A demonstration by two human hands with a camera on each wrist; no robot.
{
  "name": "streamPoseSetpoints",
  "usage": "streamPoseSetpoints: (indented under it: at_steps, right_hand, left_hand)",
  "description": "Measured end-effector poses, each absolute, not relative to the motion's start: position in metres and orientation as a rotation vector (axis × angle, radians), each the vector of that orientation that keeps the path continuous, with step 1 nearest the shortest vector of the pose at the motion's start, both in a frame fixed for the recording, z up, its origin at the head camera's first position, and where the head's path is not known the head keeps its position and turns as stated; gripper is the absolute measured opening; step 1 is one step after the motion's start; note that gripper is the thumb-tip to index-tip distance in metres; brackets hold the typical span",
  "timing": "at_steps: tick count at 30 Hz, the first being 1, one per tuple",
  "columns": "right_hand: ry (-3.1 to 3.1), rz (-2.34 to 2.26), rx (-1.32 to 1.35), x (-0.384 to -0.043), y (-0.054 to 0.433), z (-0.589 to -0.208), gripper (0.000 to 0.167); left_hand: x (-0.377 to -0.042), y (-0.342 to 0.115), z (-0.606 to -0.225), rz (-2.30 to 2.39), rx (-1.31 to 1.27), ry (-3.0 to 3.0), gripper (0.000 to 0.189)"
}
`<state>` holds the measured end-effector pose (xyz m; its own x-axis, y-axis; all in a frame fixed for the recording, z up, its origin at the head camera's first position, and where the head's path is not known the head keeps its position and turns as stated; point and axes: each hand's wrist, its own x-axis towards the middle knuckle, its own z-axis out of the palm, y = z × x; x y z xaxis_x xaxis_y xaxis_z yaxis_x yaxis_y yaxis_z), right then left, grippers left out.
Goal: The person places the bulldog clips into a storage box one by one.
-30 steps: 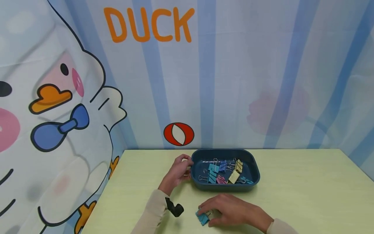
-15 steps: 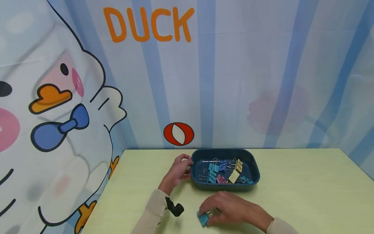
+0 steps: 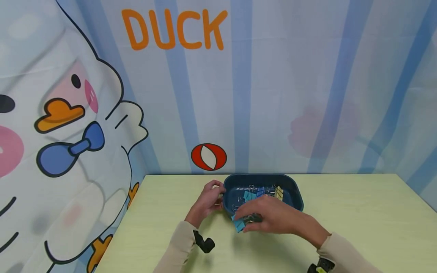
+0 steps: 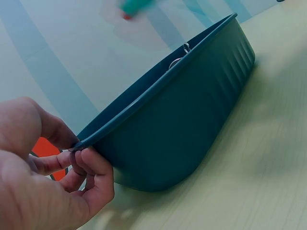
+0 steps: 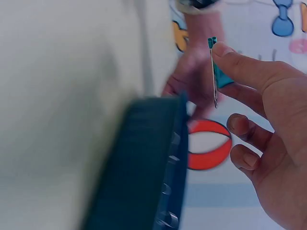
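My left hand (image 3: 209, 199) pinches the left rim of a dark blue plastic bin (image 3: 235, 190); in the left wrist view its thumb (image 4: 55, 130) is at the bin's rim (image 4: 120, 117), with curled fingers below. My right hand (image 3: 278, 216) pinches a teal binder clip (image 3: 238, 223) with silver wire handles, held up at the bin's front edge. Thumb and forefinger have the clip (image 5: 223, 76) in the right wrist view, the other fingers loosely bent. Inside the bin lie a teal clip (image 3: 249, 195), a blue clip (image 3: 261, 192) and a yellow clip (image 3: 279, 192); my right hand hides the rest.
The bin stands at the back of a pale yellow table (image 3: 351, 220), close to a striped cloth backdrop (image 3: 273, 94) with a printed duck (image 3: 85, 151). A black wrist camera mount (image 3: 205, 242) sits on my left sleeve.
My right hand has lifted the teal binder clip off the table and carried it forward to the bin's front edge. The left hand keeps its place on the rim.
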<state>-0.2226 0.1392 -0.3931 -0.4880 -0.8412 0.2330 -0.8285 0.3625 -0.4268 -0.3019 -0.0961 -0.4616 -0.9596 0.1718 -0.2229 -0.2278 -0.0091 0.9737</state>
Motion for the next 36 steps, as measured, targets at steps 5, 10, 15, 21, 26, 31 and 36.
streamPoseSetpoints:
  at_steps: [5, 10, 15, 21, 26, 31, 36]
  right_hand:
    - [2.688, -0.814, -1.601, -0.234, 0.154, -0.368, 0.029]
    - [2.778, -0.894, -1.509, -0.245, 0.175, -0.349, 0.032]
    - [2.905, -0.928, -1.439, -0.258, 0.193, -0.338, 0.032]
    - [3.007, -0.97, -1.302, -0.267, 0.207, -0.333, 0.033]
    - [3.017, -0.97, -1.246, -0.269, 0.21, -0.334, 0.033]
    - [3.031, -0.955, -1.232, -0.272, 0.212, -0.338, 0.033]
    - [3.076, -0.935, -1.222, -0.272, 0.212, -0.34, 0.056]
  left_hand:
    - [-0.301, -0.097, -0.46, 2.057, -0.048, 1.977, 0.016]
    - [-0.3, -0.096, -0.458, 2.056, -0.052, 1.976, 0.017]
    - [-0.299, -0.096, -0.456, 2.05, -0.067, 1.987, 0.019]
    - [-0.298, -0.096, -0.455, 2.037, -0.064, 1.995, 0.021]
    - [-0.297, -0.096, -0.456, 2.049, -0.056, 1.984, 0.021]
    - [-0.298, -0.096, -0.456, 2.056, -0.049, 1.974, 0.022]
    - [-0.298, -0.096, -0.457, 2.063, -0.053, 1.971, 0.02]
